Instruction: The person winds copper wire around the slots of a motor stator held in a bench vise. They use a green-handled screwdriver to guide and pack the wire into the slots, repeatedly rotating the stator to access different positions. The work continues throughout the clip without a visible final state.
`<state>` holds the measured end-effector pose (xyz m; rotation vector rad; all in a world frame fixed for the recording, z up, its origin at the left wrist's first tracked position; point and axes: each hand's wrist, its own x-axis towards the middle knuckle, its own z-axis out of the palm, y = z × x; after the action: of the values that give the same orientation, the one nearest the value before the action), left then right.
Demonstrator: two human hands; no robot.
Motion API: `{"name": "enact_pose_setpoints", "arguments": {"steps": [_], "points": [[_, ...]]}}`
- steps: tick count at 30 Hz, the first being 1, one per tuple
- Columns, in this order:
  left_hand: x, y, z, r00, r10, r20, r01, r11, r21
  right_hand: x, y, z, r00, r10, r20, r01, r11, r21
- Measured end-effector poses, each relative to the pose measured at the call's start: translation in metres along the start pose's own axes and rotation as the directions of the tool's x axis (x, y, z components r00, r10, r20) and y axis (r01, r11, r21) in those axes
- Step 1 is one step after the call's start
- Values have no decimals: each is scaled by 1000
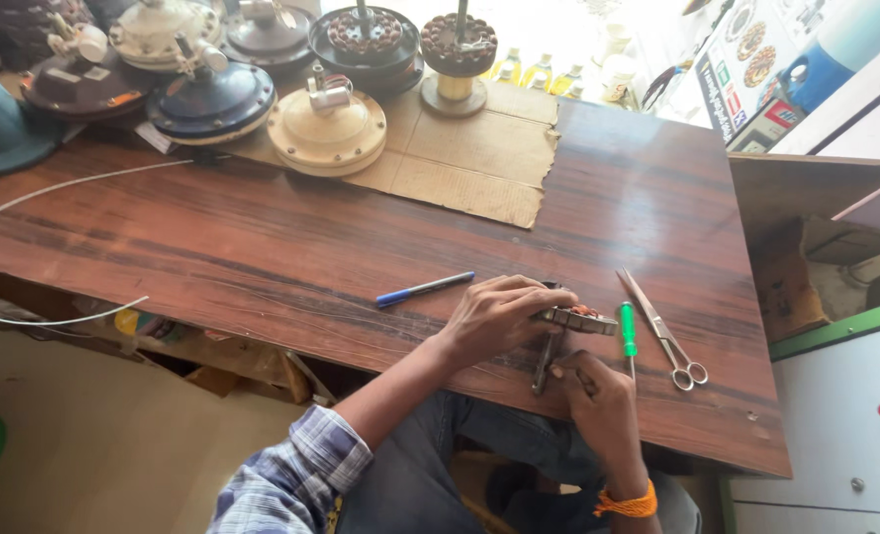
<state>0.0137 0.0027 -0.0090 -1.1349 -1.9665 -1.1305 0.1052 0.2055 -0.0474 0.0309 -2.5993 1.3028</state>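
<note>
The left hand point(494, 316) is closed over a small metal part with copper windings point(576, 317) near the front edge of the wooden table point(262, 247). The right hand point(598, 400) grips a dark tool point(545, 361) set against that part (its tip is hidden). A green-handled screwdriver point(628, 331) and scissors point(665, 331) lie just to the right, a blue pen point(425, 289) to the left
</note>
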Motion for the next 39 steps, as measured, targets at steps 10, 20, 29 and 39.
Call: {"name": "enact_pose_setpoints", "arguments": {"steps": [10, 20, 29, 39], "points": [[-20, -14, -14, 984, -167, -68, 152, 970, -192, 2, 14, -8, 994, -19, 111, -8, 971, 238], [-17, 8, 1, 903, 295, 313, -372, 900, 226, -7, 17, -10, 995, -64, 78, 39, 959, 279], [-11, -6, -27, 896, -301, -325, 280, 954, -111, -9, -4, -15, 995, -93, 32, 87, 983, 160], [-25, 3, -23, 867, -385, -317, 356, 923, -145, -11, 10, -11, 995, -104, -7, 104, 995, -2]]}}
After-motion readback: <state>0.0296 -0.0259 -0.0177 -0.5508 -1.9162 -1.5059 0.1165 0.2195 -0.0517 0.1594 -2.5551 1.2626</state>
